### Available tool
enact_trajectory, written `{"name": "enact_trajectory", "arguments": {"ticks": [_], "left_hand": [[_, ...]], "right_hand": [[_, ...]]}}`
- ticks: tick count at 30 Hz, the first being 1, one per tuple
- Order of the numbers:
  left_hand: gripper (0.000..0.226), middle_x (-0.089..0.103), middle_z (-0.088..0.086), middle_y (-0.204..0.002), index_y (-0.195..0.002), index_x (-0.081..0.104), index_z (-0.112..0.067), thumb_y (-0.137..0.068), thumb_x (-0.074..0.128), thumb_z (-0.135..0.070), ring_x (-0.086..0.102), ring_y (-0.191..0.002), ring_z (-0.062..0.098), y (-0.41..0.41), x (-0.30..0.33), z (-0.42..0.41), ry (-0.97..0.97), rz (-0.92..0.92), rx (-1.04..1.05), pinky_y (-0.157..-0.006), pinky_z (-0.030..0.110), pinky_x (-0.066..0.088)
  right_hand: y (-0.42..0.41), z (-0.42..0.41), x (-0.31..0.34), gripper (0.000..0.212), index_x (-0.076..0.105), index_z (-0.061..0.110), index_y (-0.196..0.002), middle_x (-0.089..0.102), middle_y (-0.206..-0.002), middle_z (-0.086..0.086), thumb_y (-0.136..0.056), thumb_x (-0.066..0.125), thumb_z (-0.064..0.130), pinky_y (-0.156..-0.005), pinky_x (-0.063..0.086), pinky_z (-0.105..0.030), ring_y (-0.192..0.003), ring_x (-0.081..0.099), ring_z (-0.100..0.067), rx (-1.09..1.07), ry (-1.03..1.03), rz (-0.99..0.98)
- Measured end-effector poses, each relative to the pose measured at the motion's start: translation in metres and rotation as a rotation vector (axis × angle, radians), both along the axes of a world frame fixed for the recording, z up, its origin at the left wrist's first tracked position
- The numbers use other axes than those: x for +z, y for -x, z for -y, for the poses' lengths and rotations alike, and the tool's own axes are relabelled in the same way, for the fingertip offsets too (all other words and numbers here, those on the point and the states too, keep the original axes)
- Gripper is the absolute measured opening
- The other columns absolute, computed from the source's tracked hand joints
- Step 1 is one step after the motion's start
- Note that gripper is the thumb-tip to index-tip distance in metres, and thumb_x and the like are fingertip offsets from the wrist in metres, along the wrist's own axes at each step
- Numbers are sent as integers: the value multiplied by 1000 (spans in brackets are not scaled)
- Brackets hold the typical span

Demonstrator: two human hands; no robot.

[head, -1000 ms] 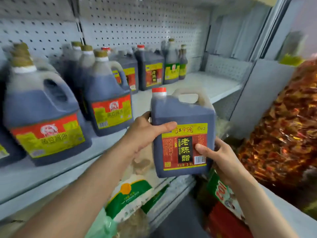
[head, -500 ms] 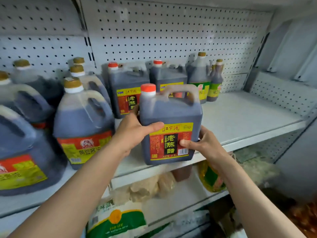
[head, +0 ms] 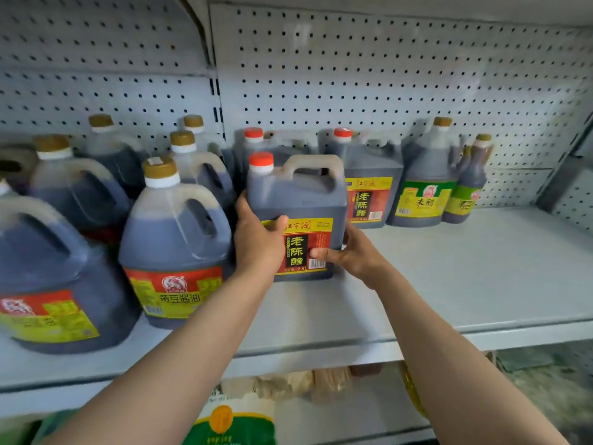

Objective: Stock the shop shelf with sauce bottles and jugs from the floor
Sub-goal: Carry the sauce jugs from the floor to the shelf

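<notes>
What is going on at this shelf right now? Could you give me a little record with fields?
held item: dark square plastic vinegar jug with red cap and red-yellow label
left hand: grips the jug's left side
right hand: holds the jug's lower right corner
surface: white metal shelf
left neighbour: round gold-capped soy sauce jug
behind: two more red-capped jugs
far right: green-labelled dark bottle

Head view, close, facing shelf (head: pixel 449 284)

The white shelf (head: pixel 449 284) carries dark sauce jugs (head: pixel 173 252) and bottles (head: pixel 468 194) standing upright.
</notes>
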State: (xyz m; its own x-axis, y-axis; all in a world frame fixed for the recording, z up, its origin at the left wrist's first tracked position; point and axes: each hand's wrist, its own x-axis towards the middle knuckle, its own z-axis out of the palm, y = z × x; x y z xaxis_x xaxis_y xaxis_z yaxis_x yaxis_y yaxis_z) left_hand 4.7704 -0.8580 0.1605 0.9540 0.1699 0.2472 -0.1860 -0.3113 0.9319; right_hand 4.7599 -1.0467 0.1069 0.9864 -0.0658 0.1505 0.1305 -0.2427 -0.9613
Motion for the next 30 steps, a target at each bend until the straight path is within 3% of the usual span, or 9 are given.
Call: {"name": "enact_trajectory", "arguments": {"ticks": [9,17,20,24,27,30], "left_hand": [[68,48,5,-145,-151,23,-19,-96,62,-16,46,-132,26,-23,1,7,51,-22,17,-111,45,36],[72,40,10,-152,-152,17,-18,-96,62,-21,37,-140,29,-29,-3,8,19,-57,7,-115,48,31],[75,35,12,-155,-153,15,-18,-96,62,-25,35,-142,31,-22,-3,7,6,-64,10,-115,47,32],[91,22,12,-163,-158,4,-10,-94,66,-29,27,-148,30,7,-18,7,-29,-89,1,-116,43,28],[99,8,9,-166,-158,-2,-9,-92,66,-36,15,-152,27,29,-34,4,-98,-111,-41,-119,38,21],[95,9,12,-165,-158,4,-11,-92,66,-39,16,-151,32,49,-43,-1,-143,-148,-145,-119,44,22]], "right_hand": [[-29,-4,0,68,53,22,-137,71,-119,6,-77,85,16,-77,57,-20,-113,65,-12,32,27,8],[-34,0,2,75,52,22,-138,69,-123,-1,-72,87,31,-95,58,-40,-119,63,-22,23,111,-81],[-27,-7,10,78,56,24,-133,71,-121,2,-65,90,41,-96,56,-41,-117,64,-22,-17,137,-131],[-6,-15,10,82,63,33,-126,71,-119,8,-55,86,68,-100,53,-46,-113,65,-18,-182,284,-141],[28,-20,13,77,52,24,-142,63,-134,0,-75,85,44,-104,48,-39,-127,57,-20,-309,448,-167],[71,-20,18,80,47,21,-146,55,-144,-6,-78,81,49,-107,40,-36,-134,48,-26,-457,634,-216]]}}
